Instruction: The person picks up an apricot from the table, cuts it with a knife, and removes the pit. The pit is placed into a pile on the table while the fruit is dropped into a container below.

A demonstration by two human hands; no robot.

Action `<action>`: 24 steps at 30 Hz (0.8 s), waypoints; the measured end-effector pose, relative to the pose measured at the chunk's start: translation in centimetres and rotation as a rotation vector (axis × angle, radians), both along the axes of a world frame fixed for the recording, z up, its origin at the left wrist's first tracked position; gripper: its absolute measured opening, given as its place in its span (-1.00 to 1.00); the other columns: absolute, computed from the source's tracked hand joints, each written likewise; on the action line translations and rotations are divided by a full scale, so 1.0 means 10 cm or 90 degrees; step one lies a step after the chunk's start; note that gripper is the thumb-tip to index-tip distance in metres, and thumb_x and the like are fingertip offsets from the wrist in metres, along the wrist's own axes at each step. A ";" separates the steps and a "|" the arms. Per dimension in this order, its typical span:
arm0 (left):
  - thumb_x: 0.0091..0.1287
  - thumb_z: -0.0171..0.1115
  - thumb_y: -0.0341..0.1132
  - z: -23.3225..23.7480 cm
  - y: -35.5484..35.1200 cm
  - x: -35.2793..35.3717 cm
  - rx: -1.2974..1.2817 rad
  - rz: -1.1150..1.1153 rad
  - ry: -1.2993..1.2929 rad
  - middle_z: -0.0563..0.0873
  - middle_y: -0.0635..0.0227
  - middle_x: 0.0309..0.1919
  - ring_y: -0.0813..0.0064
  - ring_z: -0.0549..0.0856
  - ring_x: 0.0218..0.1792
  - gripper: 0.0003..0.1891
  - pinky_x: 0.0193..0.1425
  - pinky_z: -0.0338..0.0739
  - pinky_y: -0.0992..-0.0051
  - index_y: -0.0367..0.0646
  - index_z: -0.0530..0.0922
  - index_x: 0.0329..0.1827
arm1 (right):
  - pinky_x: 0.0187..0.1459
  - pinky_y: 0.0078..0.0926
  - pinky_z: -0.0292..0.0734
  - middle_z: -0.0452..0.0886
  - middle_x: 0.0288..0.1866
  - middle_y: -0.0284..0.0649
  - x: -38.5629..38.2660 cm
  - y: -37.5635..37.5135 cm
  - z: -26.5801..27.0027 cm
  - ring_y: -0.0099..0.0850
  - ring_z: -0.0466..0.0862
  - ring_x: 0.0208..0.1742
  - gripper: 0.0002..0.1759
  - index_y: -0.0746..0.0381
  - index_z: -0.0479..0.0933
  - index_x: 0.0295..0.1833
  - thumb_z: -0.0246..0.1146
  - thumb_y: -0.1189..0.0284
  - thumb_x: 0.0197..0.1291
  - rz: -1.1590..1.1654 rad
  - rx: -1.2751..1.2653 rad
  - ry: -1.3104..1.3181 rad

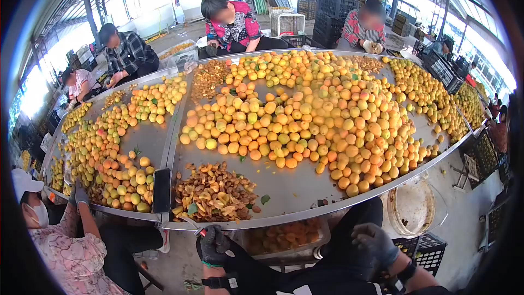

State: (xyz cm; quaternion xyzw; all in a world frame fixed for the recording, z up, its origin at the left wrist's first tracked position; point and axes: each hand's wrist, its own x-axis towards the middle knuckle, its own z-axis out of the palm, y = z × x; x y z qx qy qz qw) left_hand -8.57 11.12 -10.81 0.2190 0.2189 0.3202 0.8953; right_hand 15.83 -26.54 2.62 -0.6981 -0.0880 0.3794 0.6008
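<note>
My left hand [214, 246], in a dark glove, is closed on a small knife [195, 226] with a red handle and a curved blade, at the near edge of the metal table [295, 188]. Just beyond the blade lies a heap of cut fruit pieces [215, 194]. My right hand [375, 243], also gloved, is over my right leg with its fingers curled; whether anything is in them is hidden. A large pile of whole orange-yellow fruit [349, 131] covers much of the tabletop. Below the table edge, between my hands, sits a tub of orange pieces [281, 235].
A phone [162, 191] lies on the table's divider. A person in a white cap [27, 183] works close at left. Several people sit across the table. At right are a whitish bucket [412, 207] and a black crate [431, 254].
</note>
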 end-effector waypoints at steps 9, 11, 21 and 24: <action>0.33 0.15 -0.22 0.37 -0.14 0.03 0.045 -0.012 0.021 0.40 0.39 -0.72 0.55 0.32 -0.81 -0.77 -0.74 0.17 0.56 -0.22 0.48 -0.35 | -0.03 -0.19 0.50 0.56 -0.03 -0.02 1.03 2.14 -0.37 -0.06 0.60 -0.08 -0.62 0.21 0.49 0.08 0.24 0.27 0.19 0.163 -0.086 -0.686; 0.34 0.14 -0.20 0.50 -0.22 0.00 0.096 -0.038 0.003 0.37 0.38 -0.77 0.55 0.31 -0.84 -0.72 -0.75 0.16 0.55 -0.19 0.44 -0.48 | -0.01 -0.16 0.49 0.55 0.02 -0.10 1.18 2.64 -0.42 -0.10 0.58 0.00 -0.58 0.16 0.50 0.09 0.24 0.19 0.16 0.145 -0.216 -0.732; 0.36 0.13 -0.23 0.67 -0.49 0.09 0.103 -0.046 -0.045 0.43 0.37 -0.70 0.54 0.32 -0.81 -0.75 -0.73 0.21 0.52 -0.27 0.54 -0.13 | -0.04 -0.33 0.49 0.53 -0.03 -0.20 1.38 3.08 -0.93 -0.33 0.55 0.01 -0.49 0.15 0.35 0.11 0.37 0.36 0.05 0.079 0.051 -0.576; 0.36 0.14 -0.24 0.68 -0.51 0.26 0.033 -0.068 -0.049 0.43 0.37 -0.70 0.54 0.32 -0.81 -0.79 -0.73 0.22 0.53 -0.24 0.53 -0.19 | -0.16 -0.49 0.51 0.47 -0.09 -0.31 1.25 2.79 -0.83 -0.52 0.51 -0.12 -0.50 0.14 0.27 0.02 0.37 0.55 0.02 0.074 0.232 -0.282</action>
